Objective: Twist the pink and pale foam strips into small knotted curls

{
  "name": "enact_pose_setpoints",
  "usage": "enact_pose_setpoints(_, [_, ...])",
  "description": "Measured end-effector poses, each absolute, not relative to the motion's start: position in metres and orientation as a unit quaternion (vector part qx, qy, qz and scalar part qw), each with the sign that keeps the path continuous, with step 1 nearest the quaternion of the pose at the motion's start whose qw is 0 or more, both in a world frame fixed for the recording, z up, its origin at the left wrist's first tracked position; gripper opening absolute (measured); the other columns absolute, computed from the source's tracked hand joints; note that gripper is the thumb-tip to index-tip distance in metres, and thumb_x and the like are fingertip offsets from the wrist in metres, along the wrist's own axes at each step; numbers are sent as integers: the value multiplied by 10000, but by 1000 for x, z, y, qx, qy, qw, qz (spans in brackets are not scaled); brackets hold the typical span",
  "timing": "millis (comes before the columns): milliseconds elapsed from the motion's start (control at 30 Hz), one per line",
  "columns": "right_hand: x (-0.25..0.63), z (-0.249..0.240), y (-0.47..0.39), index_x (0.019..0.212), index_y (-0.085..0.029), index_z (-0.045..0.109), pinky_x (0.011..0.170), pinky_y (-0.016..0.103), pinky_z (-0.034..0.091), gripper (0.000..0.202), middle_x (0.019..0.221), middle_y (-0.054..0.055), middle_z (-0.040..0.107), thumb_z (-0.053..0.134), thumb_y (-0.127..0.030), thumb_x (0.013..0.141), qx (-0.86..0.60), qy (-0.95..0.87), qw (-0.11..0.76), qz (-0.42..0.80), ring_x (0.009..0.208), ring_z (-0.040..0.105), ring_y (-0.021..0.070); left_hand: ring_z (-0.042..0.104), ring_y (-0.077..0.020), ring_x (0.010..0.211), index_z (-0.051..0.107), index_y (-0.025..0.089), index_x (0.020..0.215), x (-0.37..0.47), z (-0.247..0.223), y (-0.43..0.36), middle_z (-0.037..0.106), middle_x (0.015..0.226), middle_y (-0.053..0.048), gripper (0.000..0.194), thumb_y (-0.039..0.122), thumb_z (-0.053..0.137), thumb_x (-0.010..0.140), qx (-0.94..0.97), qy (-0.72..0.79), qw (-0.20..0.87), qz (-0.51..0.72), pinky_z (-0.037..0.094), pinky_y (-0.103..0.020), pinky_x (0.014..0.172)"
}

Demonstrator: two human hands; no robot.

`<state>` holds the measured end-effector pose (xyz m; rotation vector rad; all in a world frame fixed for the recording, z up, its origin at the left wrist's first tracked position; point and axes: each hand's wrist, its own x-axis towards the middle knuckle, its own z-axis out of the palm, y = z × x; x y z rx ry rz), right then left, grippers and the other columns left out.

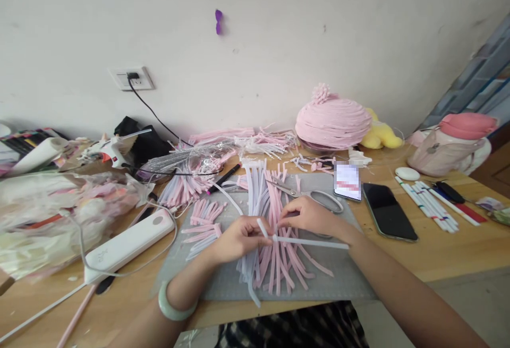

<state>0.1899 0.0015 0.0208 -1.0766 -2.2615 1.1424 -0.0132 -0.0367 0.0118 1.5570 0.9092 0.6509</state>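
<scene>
Pinched between both sets of fingertips is a thin white strip (306,242) — the left hand (239,239) closes on its left end, the right hand (308,216) nips it just beside that, and the rest trails off to the right over the grey mat (342,279). Under the hands lies a loose heap of pink and white strips (274,263), spread near to far. It looks light, soft and floppy, likely to sag wherever it is unsupported, so a hold close to the working end seems best. Scissors (314,195) lie just beyond the right hand; a dark phone (388,212) sits further right.
</scene>
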Motion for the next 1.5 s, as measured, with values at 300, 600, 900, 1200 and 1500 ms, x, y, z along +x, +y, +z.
enact_pose_setpoints(300, [188, 26, -11, 792, -160, 693, 583, 224, 389, 228, 706, 41, 663, 499, -278, 786, -395, -828, 282, 282, 634, 552, 139, 434, -109, 517, 630, 148, 819, -12, 8, -31, 533, 545, 17, 250, 339, 476, 772, 761, 491, 329, 269, 347, -219, 528])
enact_pose_setpoints(600, [183, 13, -11, 1078, -157, 611, 498, 202, 353, 337, 608, 10, 593, 414, -306, 848, -389, -774, 265, 424, 518, 472, 99, 395, -105, 498, 603, 132, 973, -13, 11, -27, 508, 568, 20, 347, 377, 469, 766, 648, 538, 371, 392, 296, -220, 494])
enact_pose_setpoints(900, [179, 14, -6, 818, -117, 665, 444, 187, 289, 336, 545, -10, 550, 489, -402, 797, -385, -723, 193, 540, 447, 385, 65, 150, -37, 382, 544, 98, 1006, -11, 14, -36, 207, 430, 108, 482, 464, 555, 692, 534, 403, 629, 395, 126, -197, 409])
enact_pose_setpoints(1200, [196, 23, 6, 654, -119, 640, 501, 201, 336, 289, 558, -9, 544, 617, -406, 673, -417, -718, 201, 520, 520, 463, 93, 543, -166, 724, 654, 160, 920, -13, 20, -41, 633, 765, -56, 307, 380, 520, 753, 708, 379, 539, 253, 421, -271, 699])
enact_pose_setpoints(1500, [195, 25, -3, 695, -131, 656, 490, 202, 303, 237, 572, -8, 540, 546, -336, 740, -425, -764, 247, 418, 534, 440, 96, 558, -168, 630, 658, 203, 882, -12, 9, -34, 651, 676, -36, 258, 314, 445, 785, 778, 490, 330, 214, 395, -245, 623])
